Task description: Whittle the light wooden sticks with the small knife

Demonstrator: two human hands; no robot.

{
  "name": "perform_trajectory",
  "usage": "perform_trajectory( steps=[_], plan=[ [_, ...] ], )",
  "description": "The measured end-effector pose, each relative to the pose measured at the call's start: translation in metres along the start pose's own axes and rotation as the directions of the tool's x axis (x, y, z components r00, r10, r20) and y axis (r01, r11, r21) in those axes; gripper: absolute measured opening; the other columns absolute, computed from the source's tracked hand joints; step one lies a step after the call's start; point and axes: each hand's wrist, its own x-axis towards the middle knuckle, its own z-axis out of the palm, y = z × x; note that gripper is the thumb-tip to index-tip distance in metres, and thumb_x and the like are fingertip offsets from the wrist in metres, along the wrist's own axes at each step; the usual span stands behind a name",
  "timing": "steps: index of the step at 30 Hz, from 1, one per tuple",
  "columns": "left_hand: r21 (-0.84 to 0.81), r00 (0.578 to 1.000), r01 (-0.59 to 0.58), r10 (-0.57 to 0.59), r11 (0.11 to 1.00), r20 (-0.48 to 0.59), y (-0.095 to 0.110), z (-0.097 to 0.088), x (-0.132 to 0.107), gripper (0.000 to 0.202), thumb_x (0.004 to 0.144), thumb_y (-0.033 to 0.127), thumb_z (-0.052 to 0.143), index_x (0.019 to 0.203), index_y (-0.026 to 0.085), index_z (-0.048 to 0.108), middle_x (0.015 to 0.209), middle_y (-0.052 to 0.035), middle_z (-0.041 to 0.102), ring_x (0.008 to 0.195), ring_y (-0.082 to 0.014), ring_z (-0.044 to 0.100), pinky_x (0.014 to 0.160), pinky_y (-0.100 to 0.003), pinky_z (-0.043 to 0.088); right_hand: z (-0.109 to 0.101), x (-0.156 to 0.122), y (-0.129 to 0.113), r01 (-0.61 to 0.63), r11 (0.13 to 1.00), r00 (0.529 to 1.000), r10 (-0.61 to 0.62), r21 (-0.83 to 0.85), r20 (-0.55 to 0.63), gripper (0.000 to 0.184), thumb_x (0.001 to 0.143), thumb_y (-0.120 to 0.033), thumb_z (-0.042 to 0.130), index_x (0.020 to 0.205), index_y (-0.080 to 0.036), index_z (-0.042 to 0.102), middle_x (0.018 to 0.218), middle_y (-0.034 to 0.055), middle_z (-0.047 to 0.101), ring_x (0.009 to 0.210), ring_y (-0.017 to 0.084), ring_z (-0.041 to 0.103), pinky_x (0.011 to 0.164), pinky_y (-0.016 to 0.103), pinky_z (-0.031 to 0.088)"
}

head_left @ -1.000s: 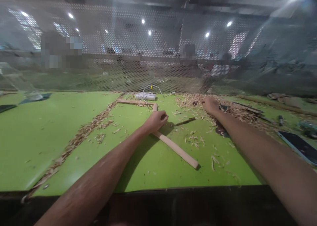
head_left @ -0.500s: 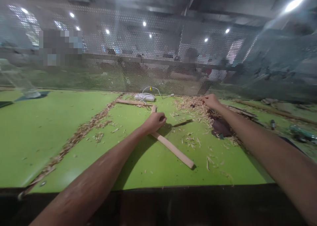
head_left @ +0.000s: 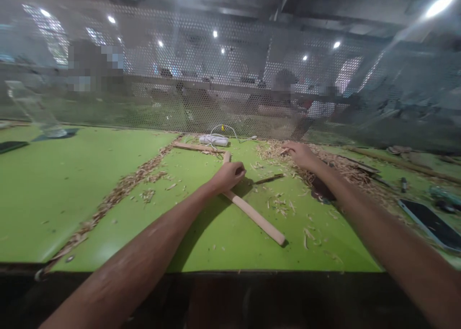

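Observation:
My left hand [head_left: 229, 174] is closed in a loose fist around a pale wooden stick [head_left: 255, 218], which shows above and below it, lying slantwise on the green table. To its right lies a thin dark tool [head_left: 268, 179]. My right hand [head_left: 299, 154] reaches to the far side, its fingertips pinched at a pale curl in a heap of wood shavings [head_left: 268, 150]. Under the right forearm sits a dark brown object [head_left: 321, 189], partly hidden. Beyond the left hand lies a flat wooden strip [head_left: 196, 147].
A white power strip [head_left: 214, 140] with a cord stands by the mesh screen [head_left: 230, 103]. Shavings line a seam [head_left: 118, 194] on the left. A phone [head_left: 430, 223] lies at right, a clear glass [head_left: 54, 129] at far left. People are blurred behind the mesh.
My right hand has shifted left and slightly nearer over the shavings. The view has swung a little, bringing the phone more into sight. My left hand stays on the stick.

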Motion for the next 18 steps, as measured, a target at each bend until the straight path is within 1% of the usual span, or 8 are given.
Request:
perform_trajectory(
  steps=[2, 3, 6, 8, 9, 14, 16, 18],
  plan=[
    [-0.066, 1.000, -0.008, 0.006, 0.998, -0.029, 0.000, 0.000, 0.000, 0.015, 0.099, 0.027, 0.061, 0.088, 0.019, 0.068, 0.084, -0.0059, 0.074, 0.076, -0.0190, 0.066, 0.071, -0.031, 0.052, 0.008, -0.011, -0.018, 0.045, 0.982, 0.997, -0.056, 0.185, 0.055, 0.032, 0.104, -0.028, 0.051, 0.102, -0.020, 0.082, 0.084, 0.0123, 0.075, 0.082, 0.027, 0.064, 0.082, 0.038, 0.046],
    [-0.113, 0.999, -0.005, 0.001, 0.994, -0.038, 0.001, 0.000, 0.000, 0.016, 0.100, 0.031, 0.062, 0.093, 0.018, 0.068, 0.089, -0.0068, 0.075, 0.076, -0.0190, 0.067, 0.070, -0.031, 0.053, 0.013, -0.016, -0.027, 0.073, 0.966, 0.992, -0.096, 0.249, 0.084, 0.031, 0.104, -0.033, 0.054, 0.097, -0.022, 0.082, 0.080, 0.0105, 0.072, 0.078, 0.026, 0.062, 0.079, 0.038, 0.045],
    [-0.257, 1.000, 0.013, -0.020, 0.966, -0.023, 0.005, 0.000, -0.003, 0.026, 0.101, 0.043, 0.065, 0.105, 0.018, 0.067, 0.100, -0.0086, 0.075, 0.075, -0.0176, 0.068, 0.067, -0.031, 0.056, 0.028, -0.027, -0.051, 0.137, 0.920, 0.970, -0.200, 0.366, 0.139, 0.019, 0.096, -0.039, 0.070, 0.089, -0.027, 0.083, 0.085, 0.0094, 0.073, 0.081, 0.026, 0.062, 0.076, 0.038, 0.045],
    [-0.316, 1.000, 0.020, -0.015, 0.948, 0.015, 0.008, 0.001, -0.005, 0.033, 0.100, 0.050, 0.068, 0.108, 0.017, 0.067, 0.103, -0.0090, 0.075, 0.075, -0.0175, 0.069, 0.069, -0.033, 0.059, 0.035, -0.033, -0.062, 0.126, 0.909, 0.960, -0.213, 0.398, 0.182, 0.013, 0.091, -0.035, 0.076, 0.095, -0.028, 0.085, 0.086, 0.0085, 0.072, 0.079, 0.025, 0.060, 0.073, 0.037, 0.045],
    [-0.329, 0.999, 0.020, -0.008, 0.944, 0.038, 0.010, 0.002, -0.007, 0.036, 0.100, 0.052, 0.069, 0.109, 0.017, 0.067, 0.102, -0.0091, 0.074, 0.077, -0.0182, 0.070, 0.070, -0.034, 0.060, 0.036, -0.037, -0.066, 0.107, 0.902, 0.956, -0.209, 0.419, 0.205, 0.016, 0.090, -0.033, 0.077, 0.102, -0.028, 0.086, 0.086, 0.0078, 0.071, 0.076, 0.024, 0.059, 0.071, 0.037, 0.045],
    [-0.318, 0.996, 0.046, -0.019, 0.947, 0.088, 0.010, 0.006, -0.009, 0.039, 0.095, 0.050, 0.076, 0.112, 0.017, 0.067, 0.102, -0.0097, 0.074, 0.084, -0.0208, 0.071, 0.072, -0.035, 0.060, 0.037, -0.051, -0.072, -0.002, 0.777, 0.937, -0.218, 0.630, 0.272, 0.051, 0.083, -0.020, 0.081, 0.133, -0.029, 0.081, 0.092, 0.0052, 0.069, 0.080, 0.022, 0.063, 0.072, 0.037, 0.052],
    [-0.311, 0.996, 0.039, -0.013, 0.950, 0.084, 0.008, 0.006, -0.009, 0.041, 0.093, 0.050, 0.077, 0.114, 0.017, 0.067, 0.104, -0.0096, 0.073, 0.085, -0.0209, 0.071, 0.072, -0.035, 0.060, 0.039, -0.053, -0.071, -0.039, 0.728, 0.933, -0.218, 0.684, 0.286, 0.058, 0.081, -0.016, 0.081, 0.138, -0.027, 0.078, 0.094, 0.0048, 0.070, 0.084, 0.021, 0.066, 0.075, 0.037, 0.054],
    [-0.305, 0.996, 0.030, -0.004, 0.952, 0.086, 0.007, 0.006, -0.010, 0.041, 0.092, 0.051, 0.077, 0.113, 0.017, 0.067, 0.105, -0.0097, 0.074, 0.086, -0.0212, 0.071, 0.071, -0.034, 0.060, 0.043, -0.053, -0.068, -0.049, 0.714, 0.939, -0.206, 0.698, 0.277, 0.054, 0.082, -0.016, 0.081, 0.136, -0.024, 0.079, 0.097, 0.0056, 0.073, 0.086, 0.021, 0.068, 0.079, 0.038, 0.056]
  ],
)
